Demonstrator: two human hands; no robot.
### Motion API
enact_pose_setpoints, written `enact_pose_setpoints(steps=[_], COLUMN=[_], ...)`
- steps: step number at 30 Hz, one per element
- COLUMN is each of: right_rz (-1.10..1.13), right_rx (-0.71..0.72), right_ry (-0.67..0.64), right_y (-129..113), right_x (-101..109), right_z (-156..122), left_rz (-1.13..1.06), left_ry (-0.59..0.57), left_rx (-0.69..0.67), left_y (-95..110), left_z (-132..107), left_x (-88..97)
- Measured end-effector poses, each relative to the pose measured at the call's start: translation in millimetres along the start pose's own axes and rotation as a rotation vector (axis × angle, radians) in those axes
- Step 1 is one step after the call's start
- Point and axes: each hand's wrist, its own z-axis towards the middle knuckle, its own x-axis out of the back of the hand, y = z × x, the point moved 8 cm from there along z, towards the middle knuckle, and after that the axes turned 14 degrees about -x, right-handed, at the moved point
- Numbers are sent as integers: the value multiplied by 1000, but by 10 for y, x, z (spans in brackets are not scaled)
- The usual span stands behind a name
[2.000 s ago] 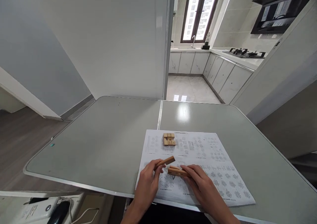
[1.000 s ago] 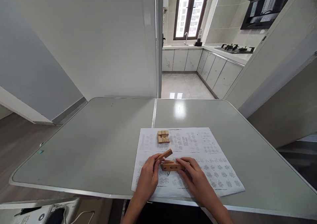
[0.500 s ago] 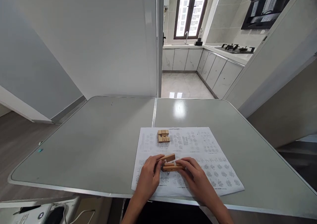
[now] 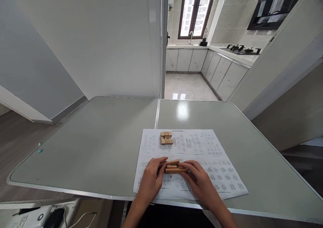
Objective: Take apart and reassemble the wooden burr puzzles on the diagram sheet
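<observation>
My left hand [image 4: 150, 178] pinches a small wooden bar [image 4: 172, 162] by its left end, laid nearly flat against the wooden pieces [image 4: 176, 169] that my right hand [image 4: 199, 178] grips from the right. Both hands rest on a printed instruction sheet [image 4: 217, 167] near the front edge of the grey table [image 4: 101, 144]. A cluster of several more wooden blocks [image 4: 166, 138] lies at the far part of the sheet, beyond my hands.
The table has a metal seam [image 4: 157, 111] down its middle and a rounded rim. A white wall stands behind it, with a kitchen doorway at the right. Below the front left edge lie a white device [image 4: 30, 218] and a cable.
The bar in my left hand has come down from a raised tilt to lie level against the pieces in my right hand. The view has shifted slightly.
</observation>
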Motion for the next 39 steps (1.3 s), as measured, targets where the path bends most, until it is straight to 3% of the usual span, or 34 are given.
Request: enact_pose_setpoints(steps=[4, 13, 21, 39], right_rz=[-14, 5, 27, -44], right_rx=[-5, -8, -34, -57], right_ry=[21, 34, 10, 74], right_y=[13, -11, 6, 45], right_x=[8, 37, 29, 12], right_z=[2, 18, 38, 40], left_rz=[-18, -80, -93, -68], left_ry=[14, 185, 268, 316], left_rx=[39, 169, 196, 238], left_y=[-34, -127, -138, -202], left_z=[-17, -31, -41, -90], left_x=[3, 115, 183, 224])
